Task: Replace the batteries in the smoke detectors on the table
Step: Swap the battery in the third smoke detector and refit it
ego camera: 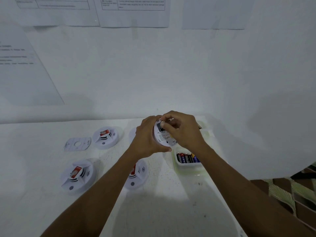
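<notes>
Currently, step: battery swap on one smoke detector (163, 134), back side facing up.
Left hand (147, 139): cups detector's rim, lifted above table (171, 202).
Right hand (183, 129): fingertips pinched at battery bay; contents unclear.
Next: likely needs fresh cell from battery tray (188, 165), just below hands.

The right hand (184, 130) covers the upper right part of the held smoke detector (163, 135), so what its fingertips touch cannot be told; the label print there is too small to read. The left hand (147, 139) hides most of a white round thing (132, 133) behind it. The left forearm crosses the near smoke detector (136, 175). Text on the wall papers (133, 7) is blurred. The battery tray (186, 166) is partly behind the right wrist.
</notes>
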Available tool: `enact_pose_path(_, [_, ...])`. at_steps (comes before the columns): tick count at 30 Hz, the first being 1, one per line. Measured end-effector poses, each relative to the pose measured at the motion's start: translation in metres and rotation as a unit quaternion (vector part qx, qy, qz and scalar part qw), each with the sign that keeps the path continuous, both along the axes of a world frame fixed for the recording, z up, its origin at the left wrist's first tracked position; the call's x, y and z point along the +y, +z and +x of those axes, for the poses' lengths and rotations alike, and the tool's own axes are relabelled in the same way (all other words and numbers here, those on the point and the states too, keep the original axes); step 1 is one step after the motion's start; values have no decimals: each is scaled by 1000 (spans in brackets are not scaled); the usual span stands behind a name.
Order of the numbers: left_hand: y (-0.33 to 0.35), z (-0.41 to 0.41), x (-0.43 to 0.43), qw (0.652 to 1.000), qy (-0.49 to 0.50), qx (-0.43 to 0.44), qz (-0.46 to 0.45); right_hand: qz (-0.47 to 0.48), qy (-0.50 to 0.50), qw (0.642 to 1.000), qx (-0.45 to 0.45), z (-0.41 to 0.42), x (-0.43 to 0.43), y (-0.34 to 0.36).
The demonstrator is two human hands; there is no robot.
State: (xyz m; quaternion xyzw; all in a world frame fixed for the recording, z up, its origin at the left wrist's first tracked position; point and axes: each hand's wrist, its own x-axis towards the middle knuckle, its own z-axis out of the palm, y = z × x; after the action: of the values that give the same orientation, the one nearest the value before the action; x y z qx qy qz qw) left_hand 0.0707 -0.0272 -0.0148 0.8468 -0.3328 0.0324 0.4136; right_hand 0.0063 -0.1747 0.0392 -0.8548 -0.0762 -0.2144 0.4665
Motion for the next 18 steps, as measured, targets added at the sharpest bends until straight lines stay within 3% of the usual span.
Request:
enact_pose_path(4, [7, -18, 2, 1000, -3, -20, -15, -5, -13, 1000, 14, -8, 4, 0])
enact_pose_path(8, [11, -31, 5, 999, 4, -28, -31, -22, -90, 994, 53, -13, 4, -1])
enact_pose_path(10, [11, -36, 7, 999, 7, -27, -34, 18, -108, 988, 113, -15, 3, 1])
enact_pose_path(13, [14, -45, 9, 998, 1, -40, -40, 158, -63, 965, 201, -21, 4, 4])
enact_pose_path(18, [20, -55, 17, 997, -10, -64, -38, 193, -63, 958, 202, -28, 11, 7])
